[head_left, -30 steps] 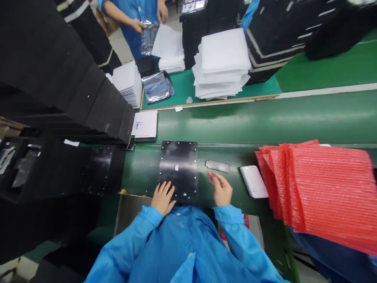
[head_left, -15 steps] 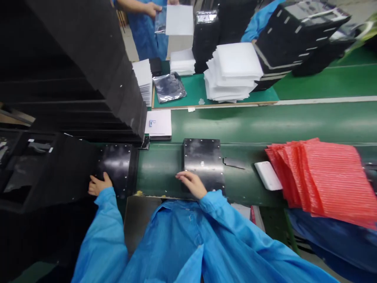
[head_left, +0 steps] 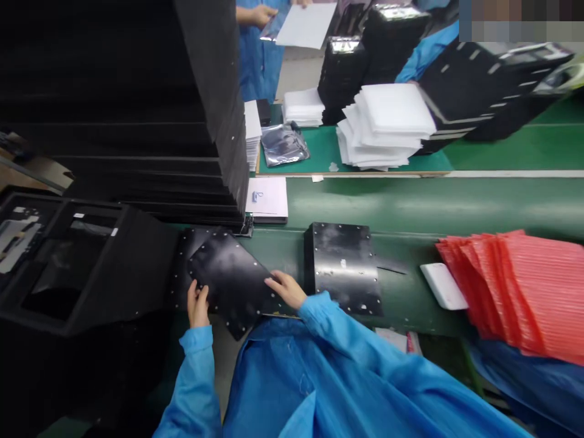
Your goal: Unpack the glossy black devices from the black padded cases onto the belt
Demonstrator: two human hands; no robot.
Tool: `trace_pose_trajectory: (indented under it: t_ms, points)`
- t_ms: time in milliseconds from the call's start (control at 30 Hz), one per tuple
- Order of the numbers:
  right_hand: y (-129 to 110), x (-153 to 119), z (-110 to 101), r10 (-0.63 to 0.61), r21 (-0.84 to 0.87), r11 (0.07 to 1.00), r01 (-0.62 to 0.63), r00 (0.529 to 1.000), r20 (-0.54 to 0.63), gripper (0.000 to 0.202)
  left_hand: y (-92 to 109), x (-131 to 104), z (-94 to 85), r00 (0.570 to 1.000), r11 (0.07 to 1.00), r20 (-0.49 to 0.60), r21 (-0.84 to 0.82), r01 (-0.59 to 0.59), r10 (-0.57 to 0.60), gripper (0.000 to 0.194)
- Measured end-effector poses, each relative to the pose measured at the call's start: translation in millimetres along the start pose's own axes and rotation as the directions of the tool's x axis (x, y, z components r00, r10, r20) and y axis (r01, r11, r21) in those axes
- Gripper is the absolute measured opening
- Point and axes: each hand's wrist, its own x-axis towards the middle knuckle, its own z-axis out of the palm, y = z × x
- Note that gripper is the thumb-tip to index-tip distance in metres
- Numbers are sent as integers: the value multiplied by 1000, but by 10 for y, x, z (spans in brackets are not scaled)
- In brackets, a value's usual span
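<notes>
A flat black plate (head_left: 232, 277) with light dots along its edges is held at a slant over the left part of the green bench. My left hand (head_left: 198, 304) grips its lower left edge, and my right hand (head_left: 286, 288) has its right corner between thumb and fingers. Partly covered by that plate is a stack of similar black plates (head_left: 182, 267). Another black stack (head_left: 344, 267) stands to the right of my right hand, with a thin dark piece (head_left: 393, 267) beside it.
Tall black foam stacks (head_left: 205, 91) rise at the left, above a black foam tray (head_left: 98, 267). A white device (head_left: 443, 286) lies by red bubble bags (head_left: 547, 292). White sheets (head_left: 392, 115) are piled behind. Across the bench, a person's hand (head_left: 263, 16) holds a bag and white sheet.
A black plate has come off the left stack and turned at a slant. My left hand moved right and closed on it; my right hand now holds its corner. The view has shifted left.
</notes>
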Motion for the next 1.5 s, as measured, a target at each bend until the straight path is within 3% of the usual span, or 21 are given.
trace_pose_trajectory:
  t_ms: [100,200,333,433,533,600,633,667,733,767,800,833,933,1033,1167,1300,1367,1433,1500]
  points:
    - [290,-782,-362,69,67,996,-56,975,-209,49,84,-346,565,972,982,211,-133,136,-106,64]
    - [614,-1374,-702,197,151,978,-146,883,-425,55,255,-686,1334,906,969,399,-133,208,-140,65]
    - [927,-1708,-1038,285,227,956,-185,762,-581,59,483,-983,2200,846,973,521,-112,201,-114,61]
    - [1017,-1798,-1302,251,158,968,-195,748,-615,59,603,-1054,2551,854,990,517,-85,112,-52,55]
    - [1045,-1874,-1711,60,-58,989,-139,716,-696,56,698,-1094,2704,875,998,483,30,-57,36,48]
    - [1095,-1868,-2072,-78,-196,976,-98,680,-729,56,748,-1199,2741,877,946,447,171,-276,175,44]
    - [1144,-1825,-2266,-124,-250,964,-92,676,-726,57,767,-1291,2754,855,877,439,247,-412,277,43]
    - [1215,-1751,-2456,-157,-301,949,-95,687,-709,58,779,-1408,2771,805,777,454,313,-546,382,42]
    - [1420,-1518,-2782,-180,-405,904,-134,741,-647,66,779,-1698,2838,646,526,570,388,-757,509,44]
    - [1547,-1378,-2902,-165,-456,874,-171,776,-609,69,765,-1853,2893,572,408,646,406,-818,505,47]
    - [1682,-1239,-2988,-137,-502,838,-212,809,-571,71,741,-2000,2960,526,311,711,425,-850,468,50]
    - [1815,-1115,-3041,-107,-543,803,-246,837,-537,70,710,-2131,3035,509,231,753,454,-861,418,54]
    - [2090,-923,-3055,-51,-587,756,-289,868,-493,52,602,-2378,3233,562,64,761,574,-816,324,65]
    - [1987,-987,-2962,-71,-612,754,-238,897,-437,45,531,-2424,3294,571,-15,762,604,-797,304,71]
    - [1359,-1097,-2810,-75,-791,607,-73,986,-149,39,532,-2395,3259,576,-15,777,598,-801,254,87]
    - [923,-971,-2818,-4,-858,512,35,999,39,28,606,-2484,3372,628,62,754,629,-775,195,102]
    - [945,-843,-2924,30,-804,579,133,983,184,27,694,-2571,3449,680,147,713,664,-733,169,100]
    - [1109,-718,-3073,40,-689,707,159,964,263,33,840,-2631,3434,738,291,660,685,-667,140,99]
    - [1350,-646,-3202,5,-600,796,76,991,132,43,1032,-2605,3260,751,486,642,613,-623,153,100]
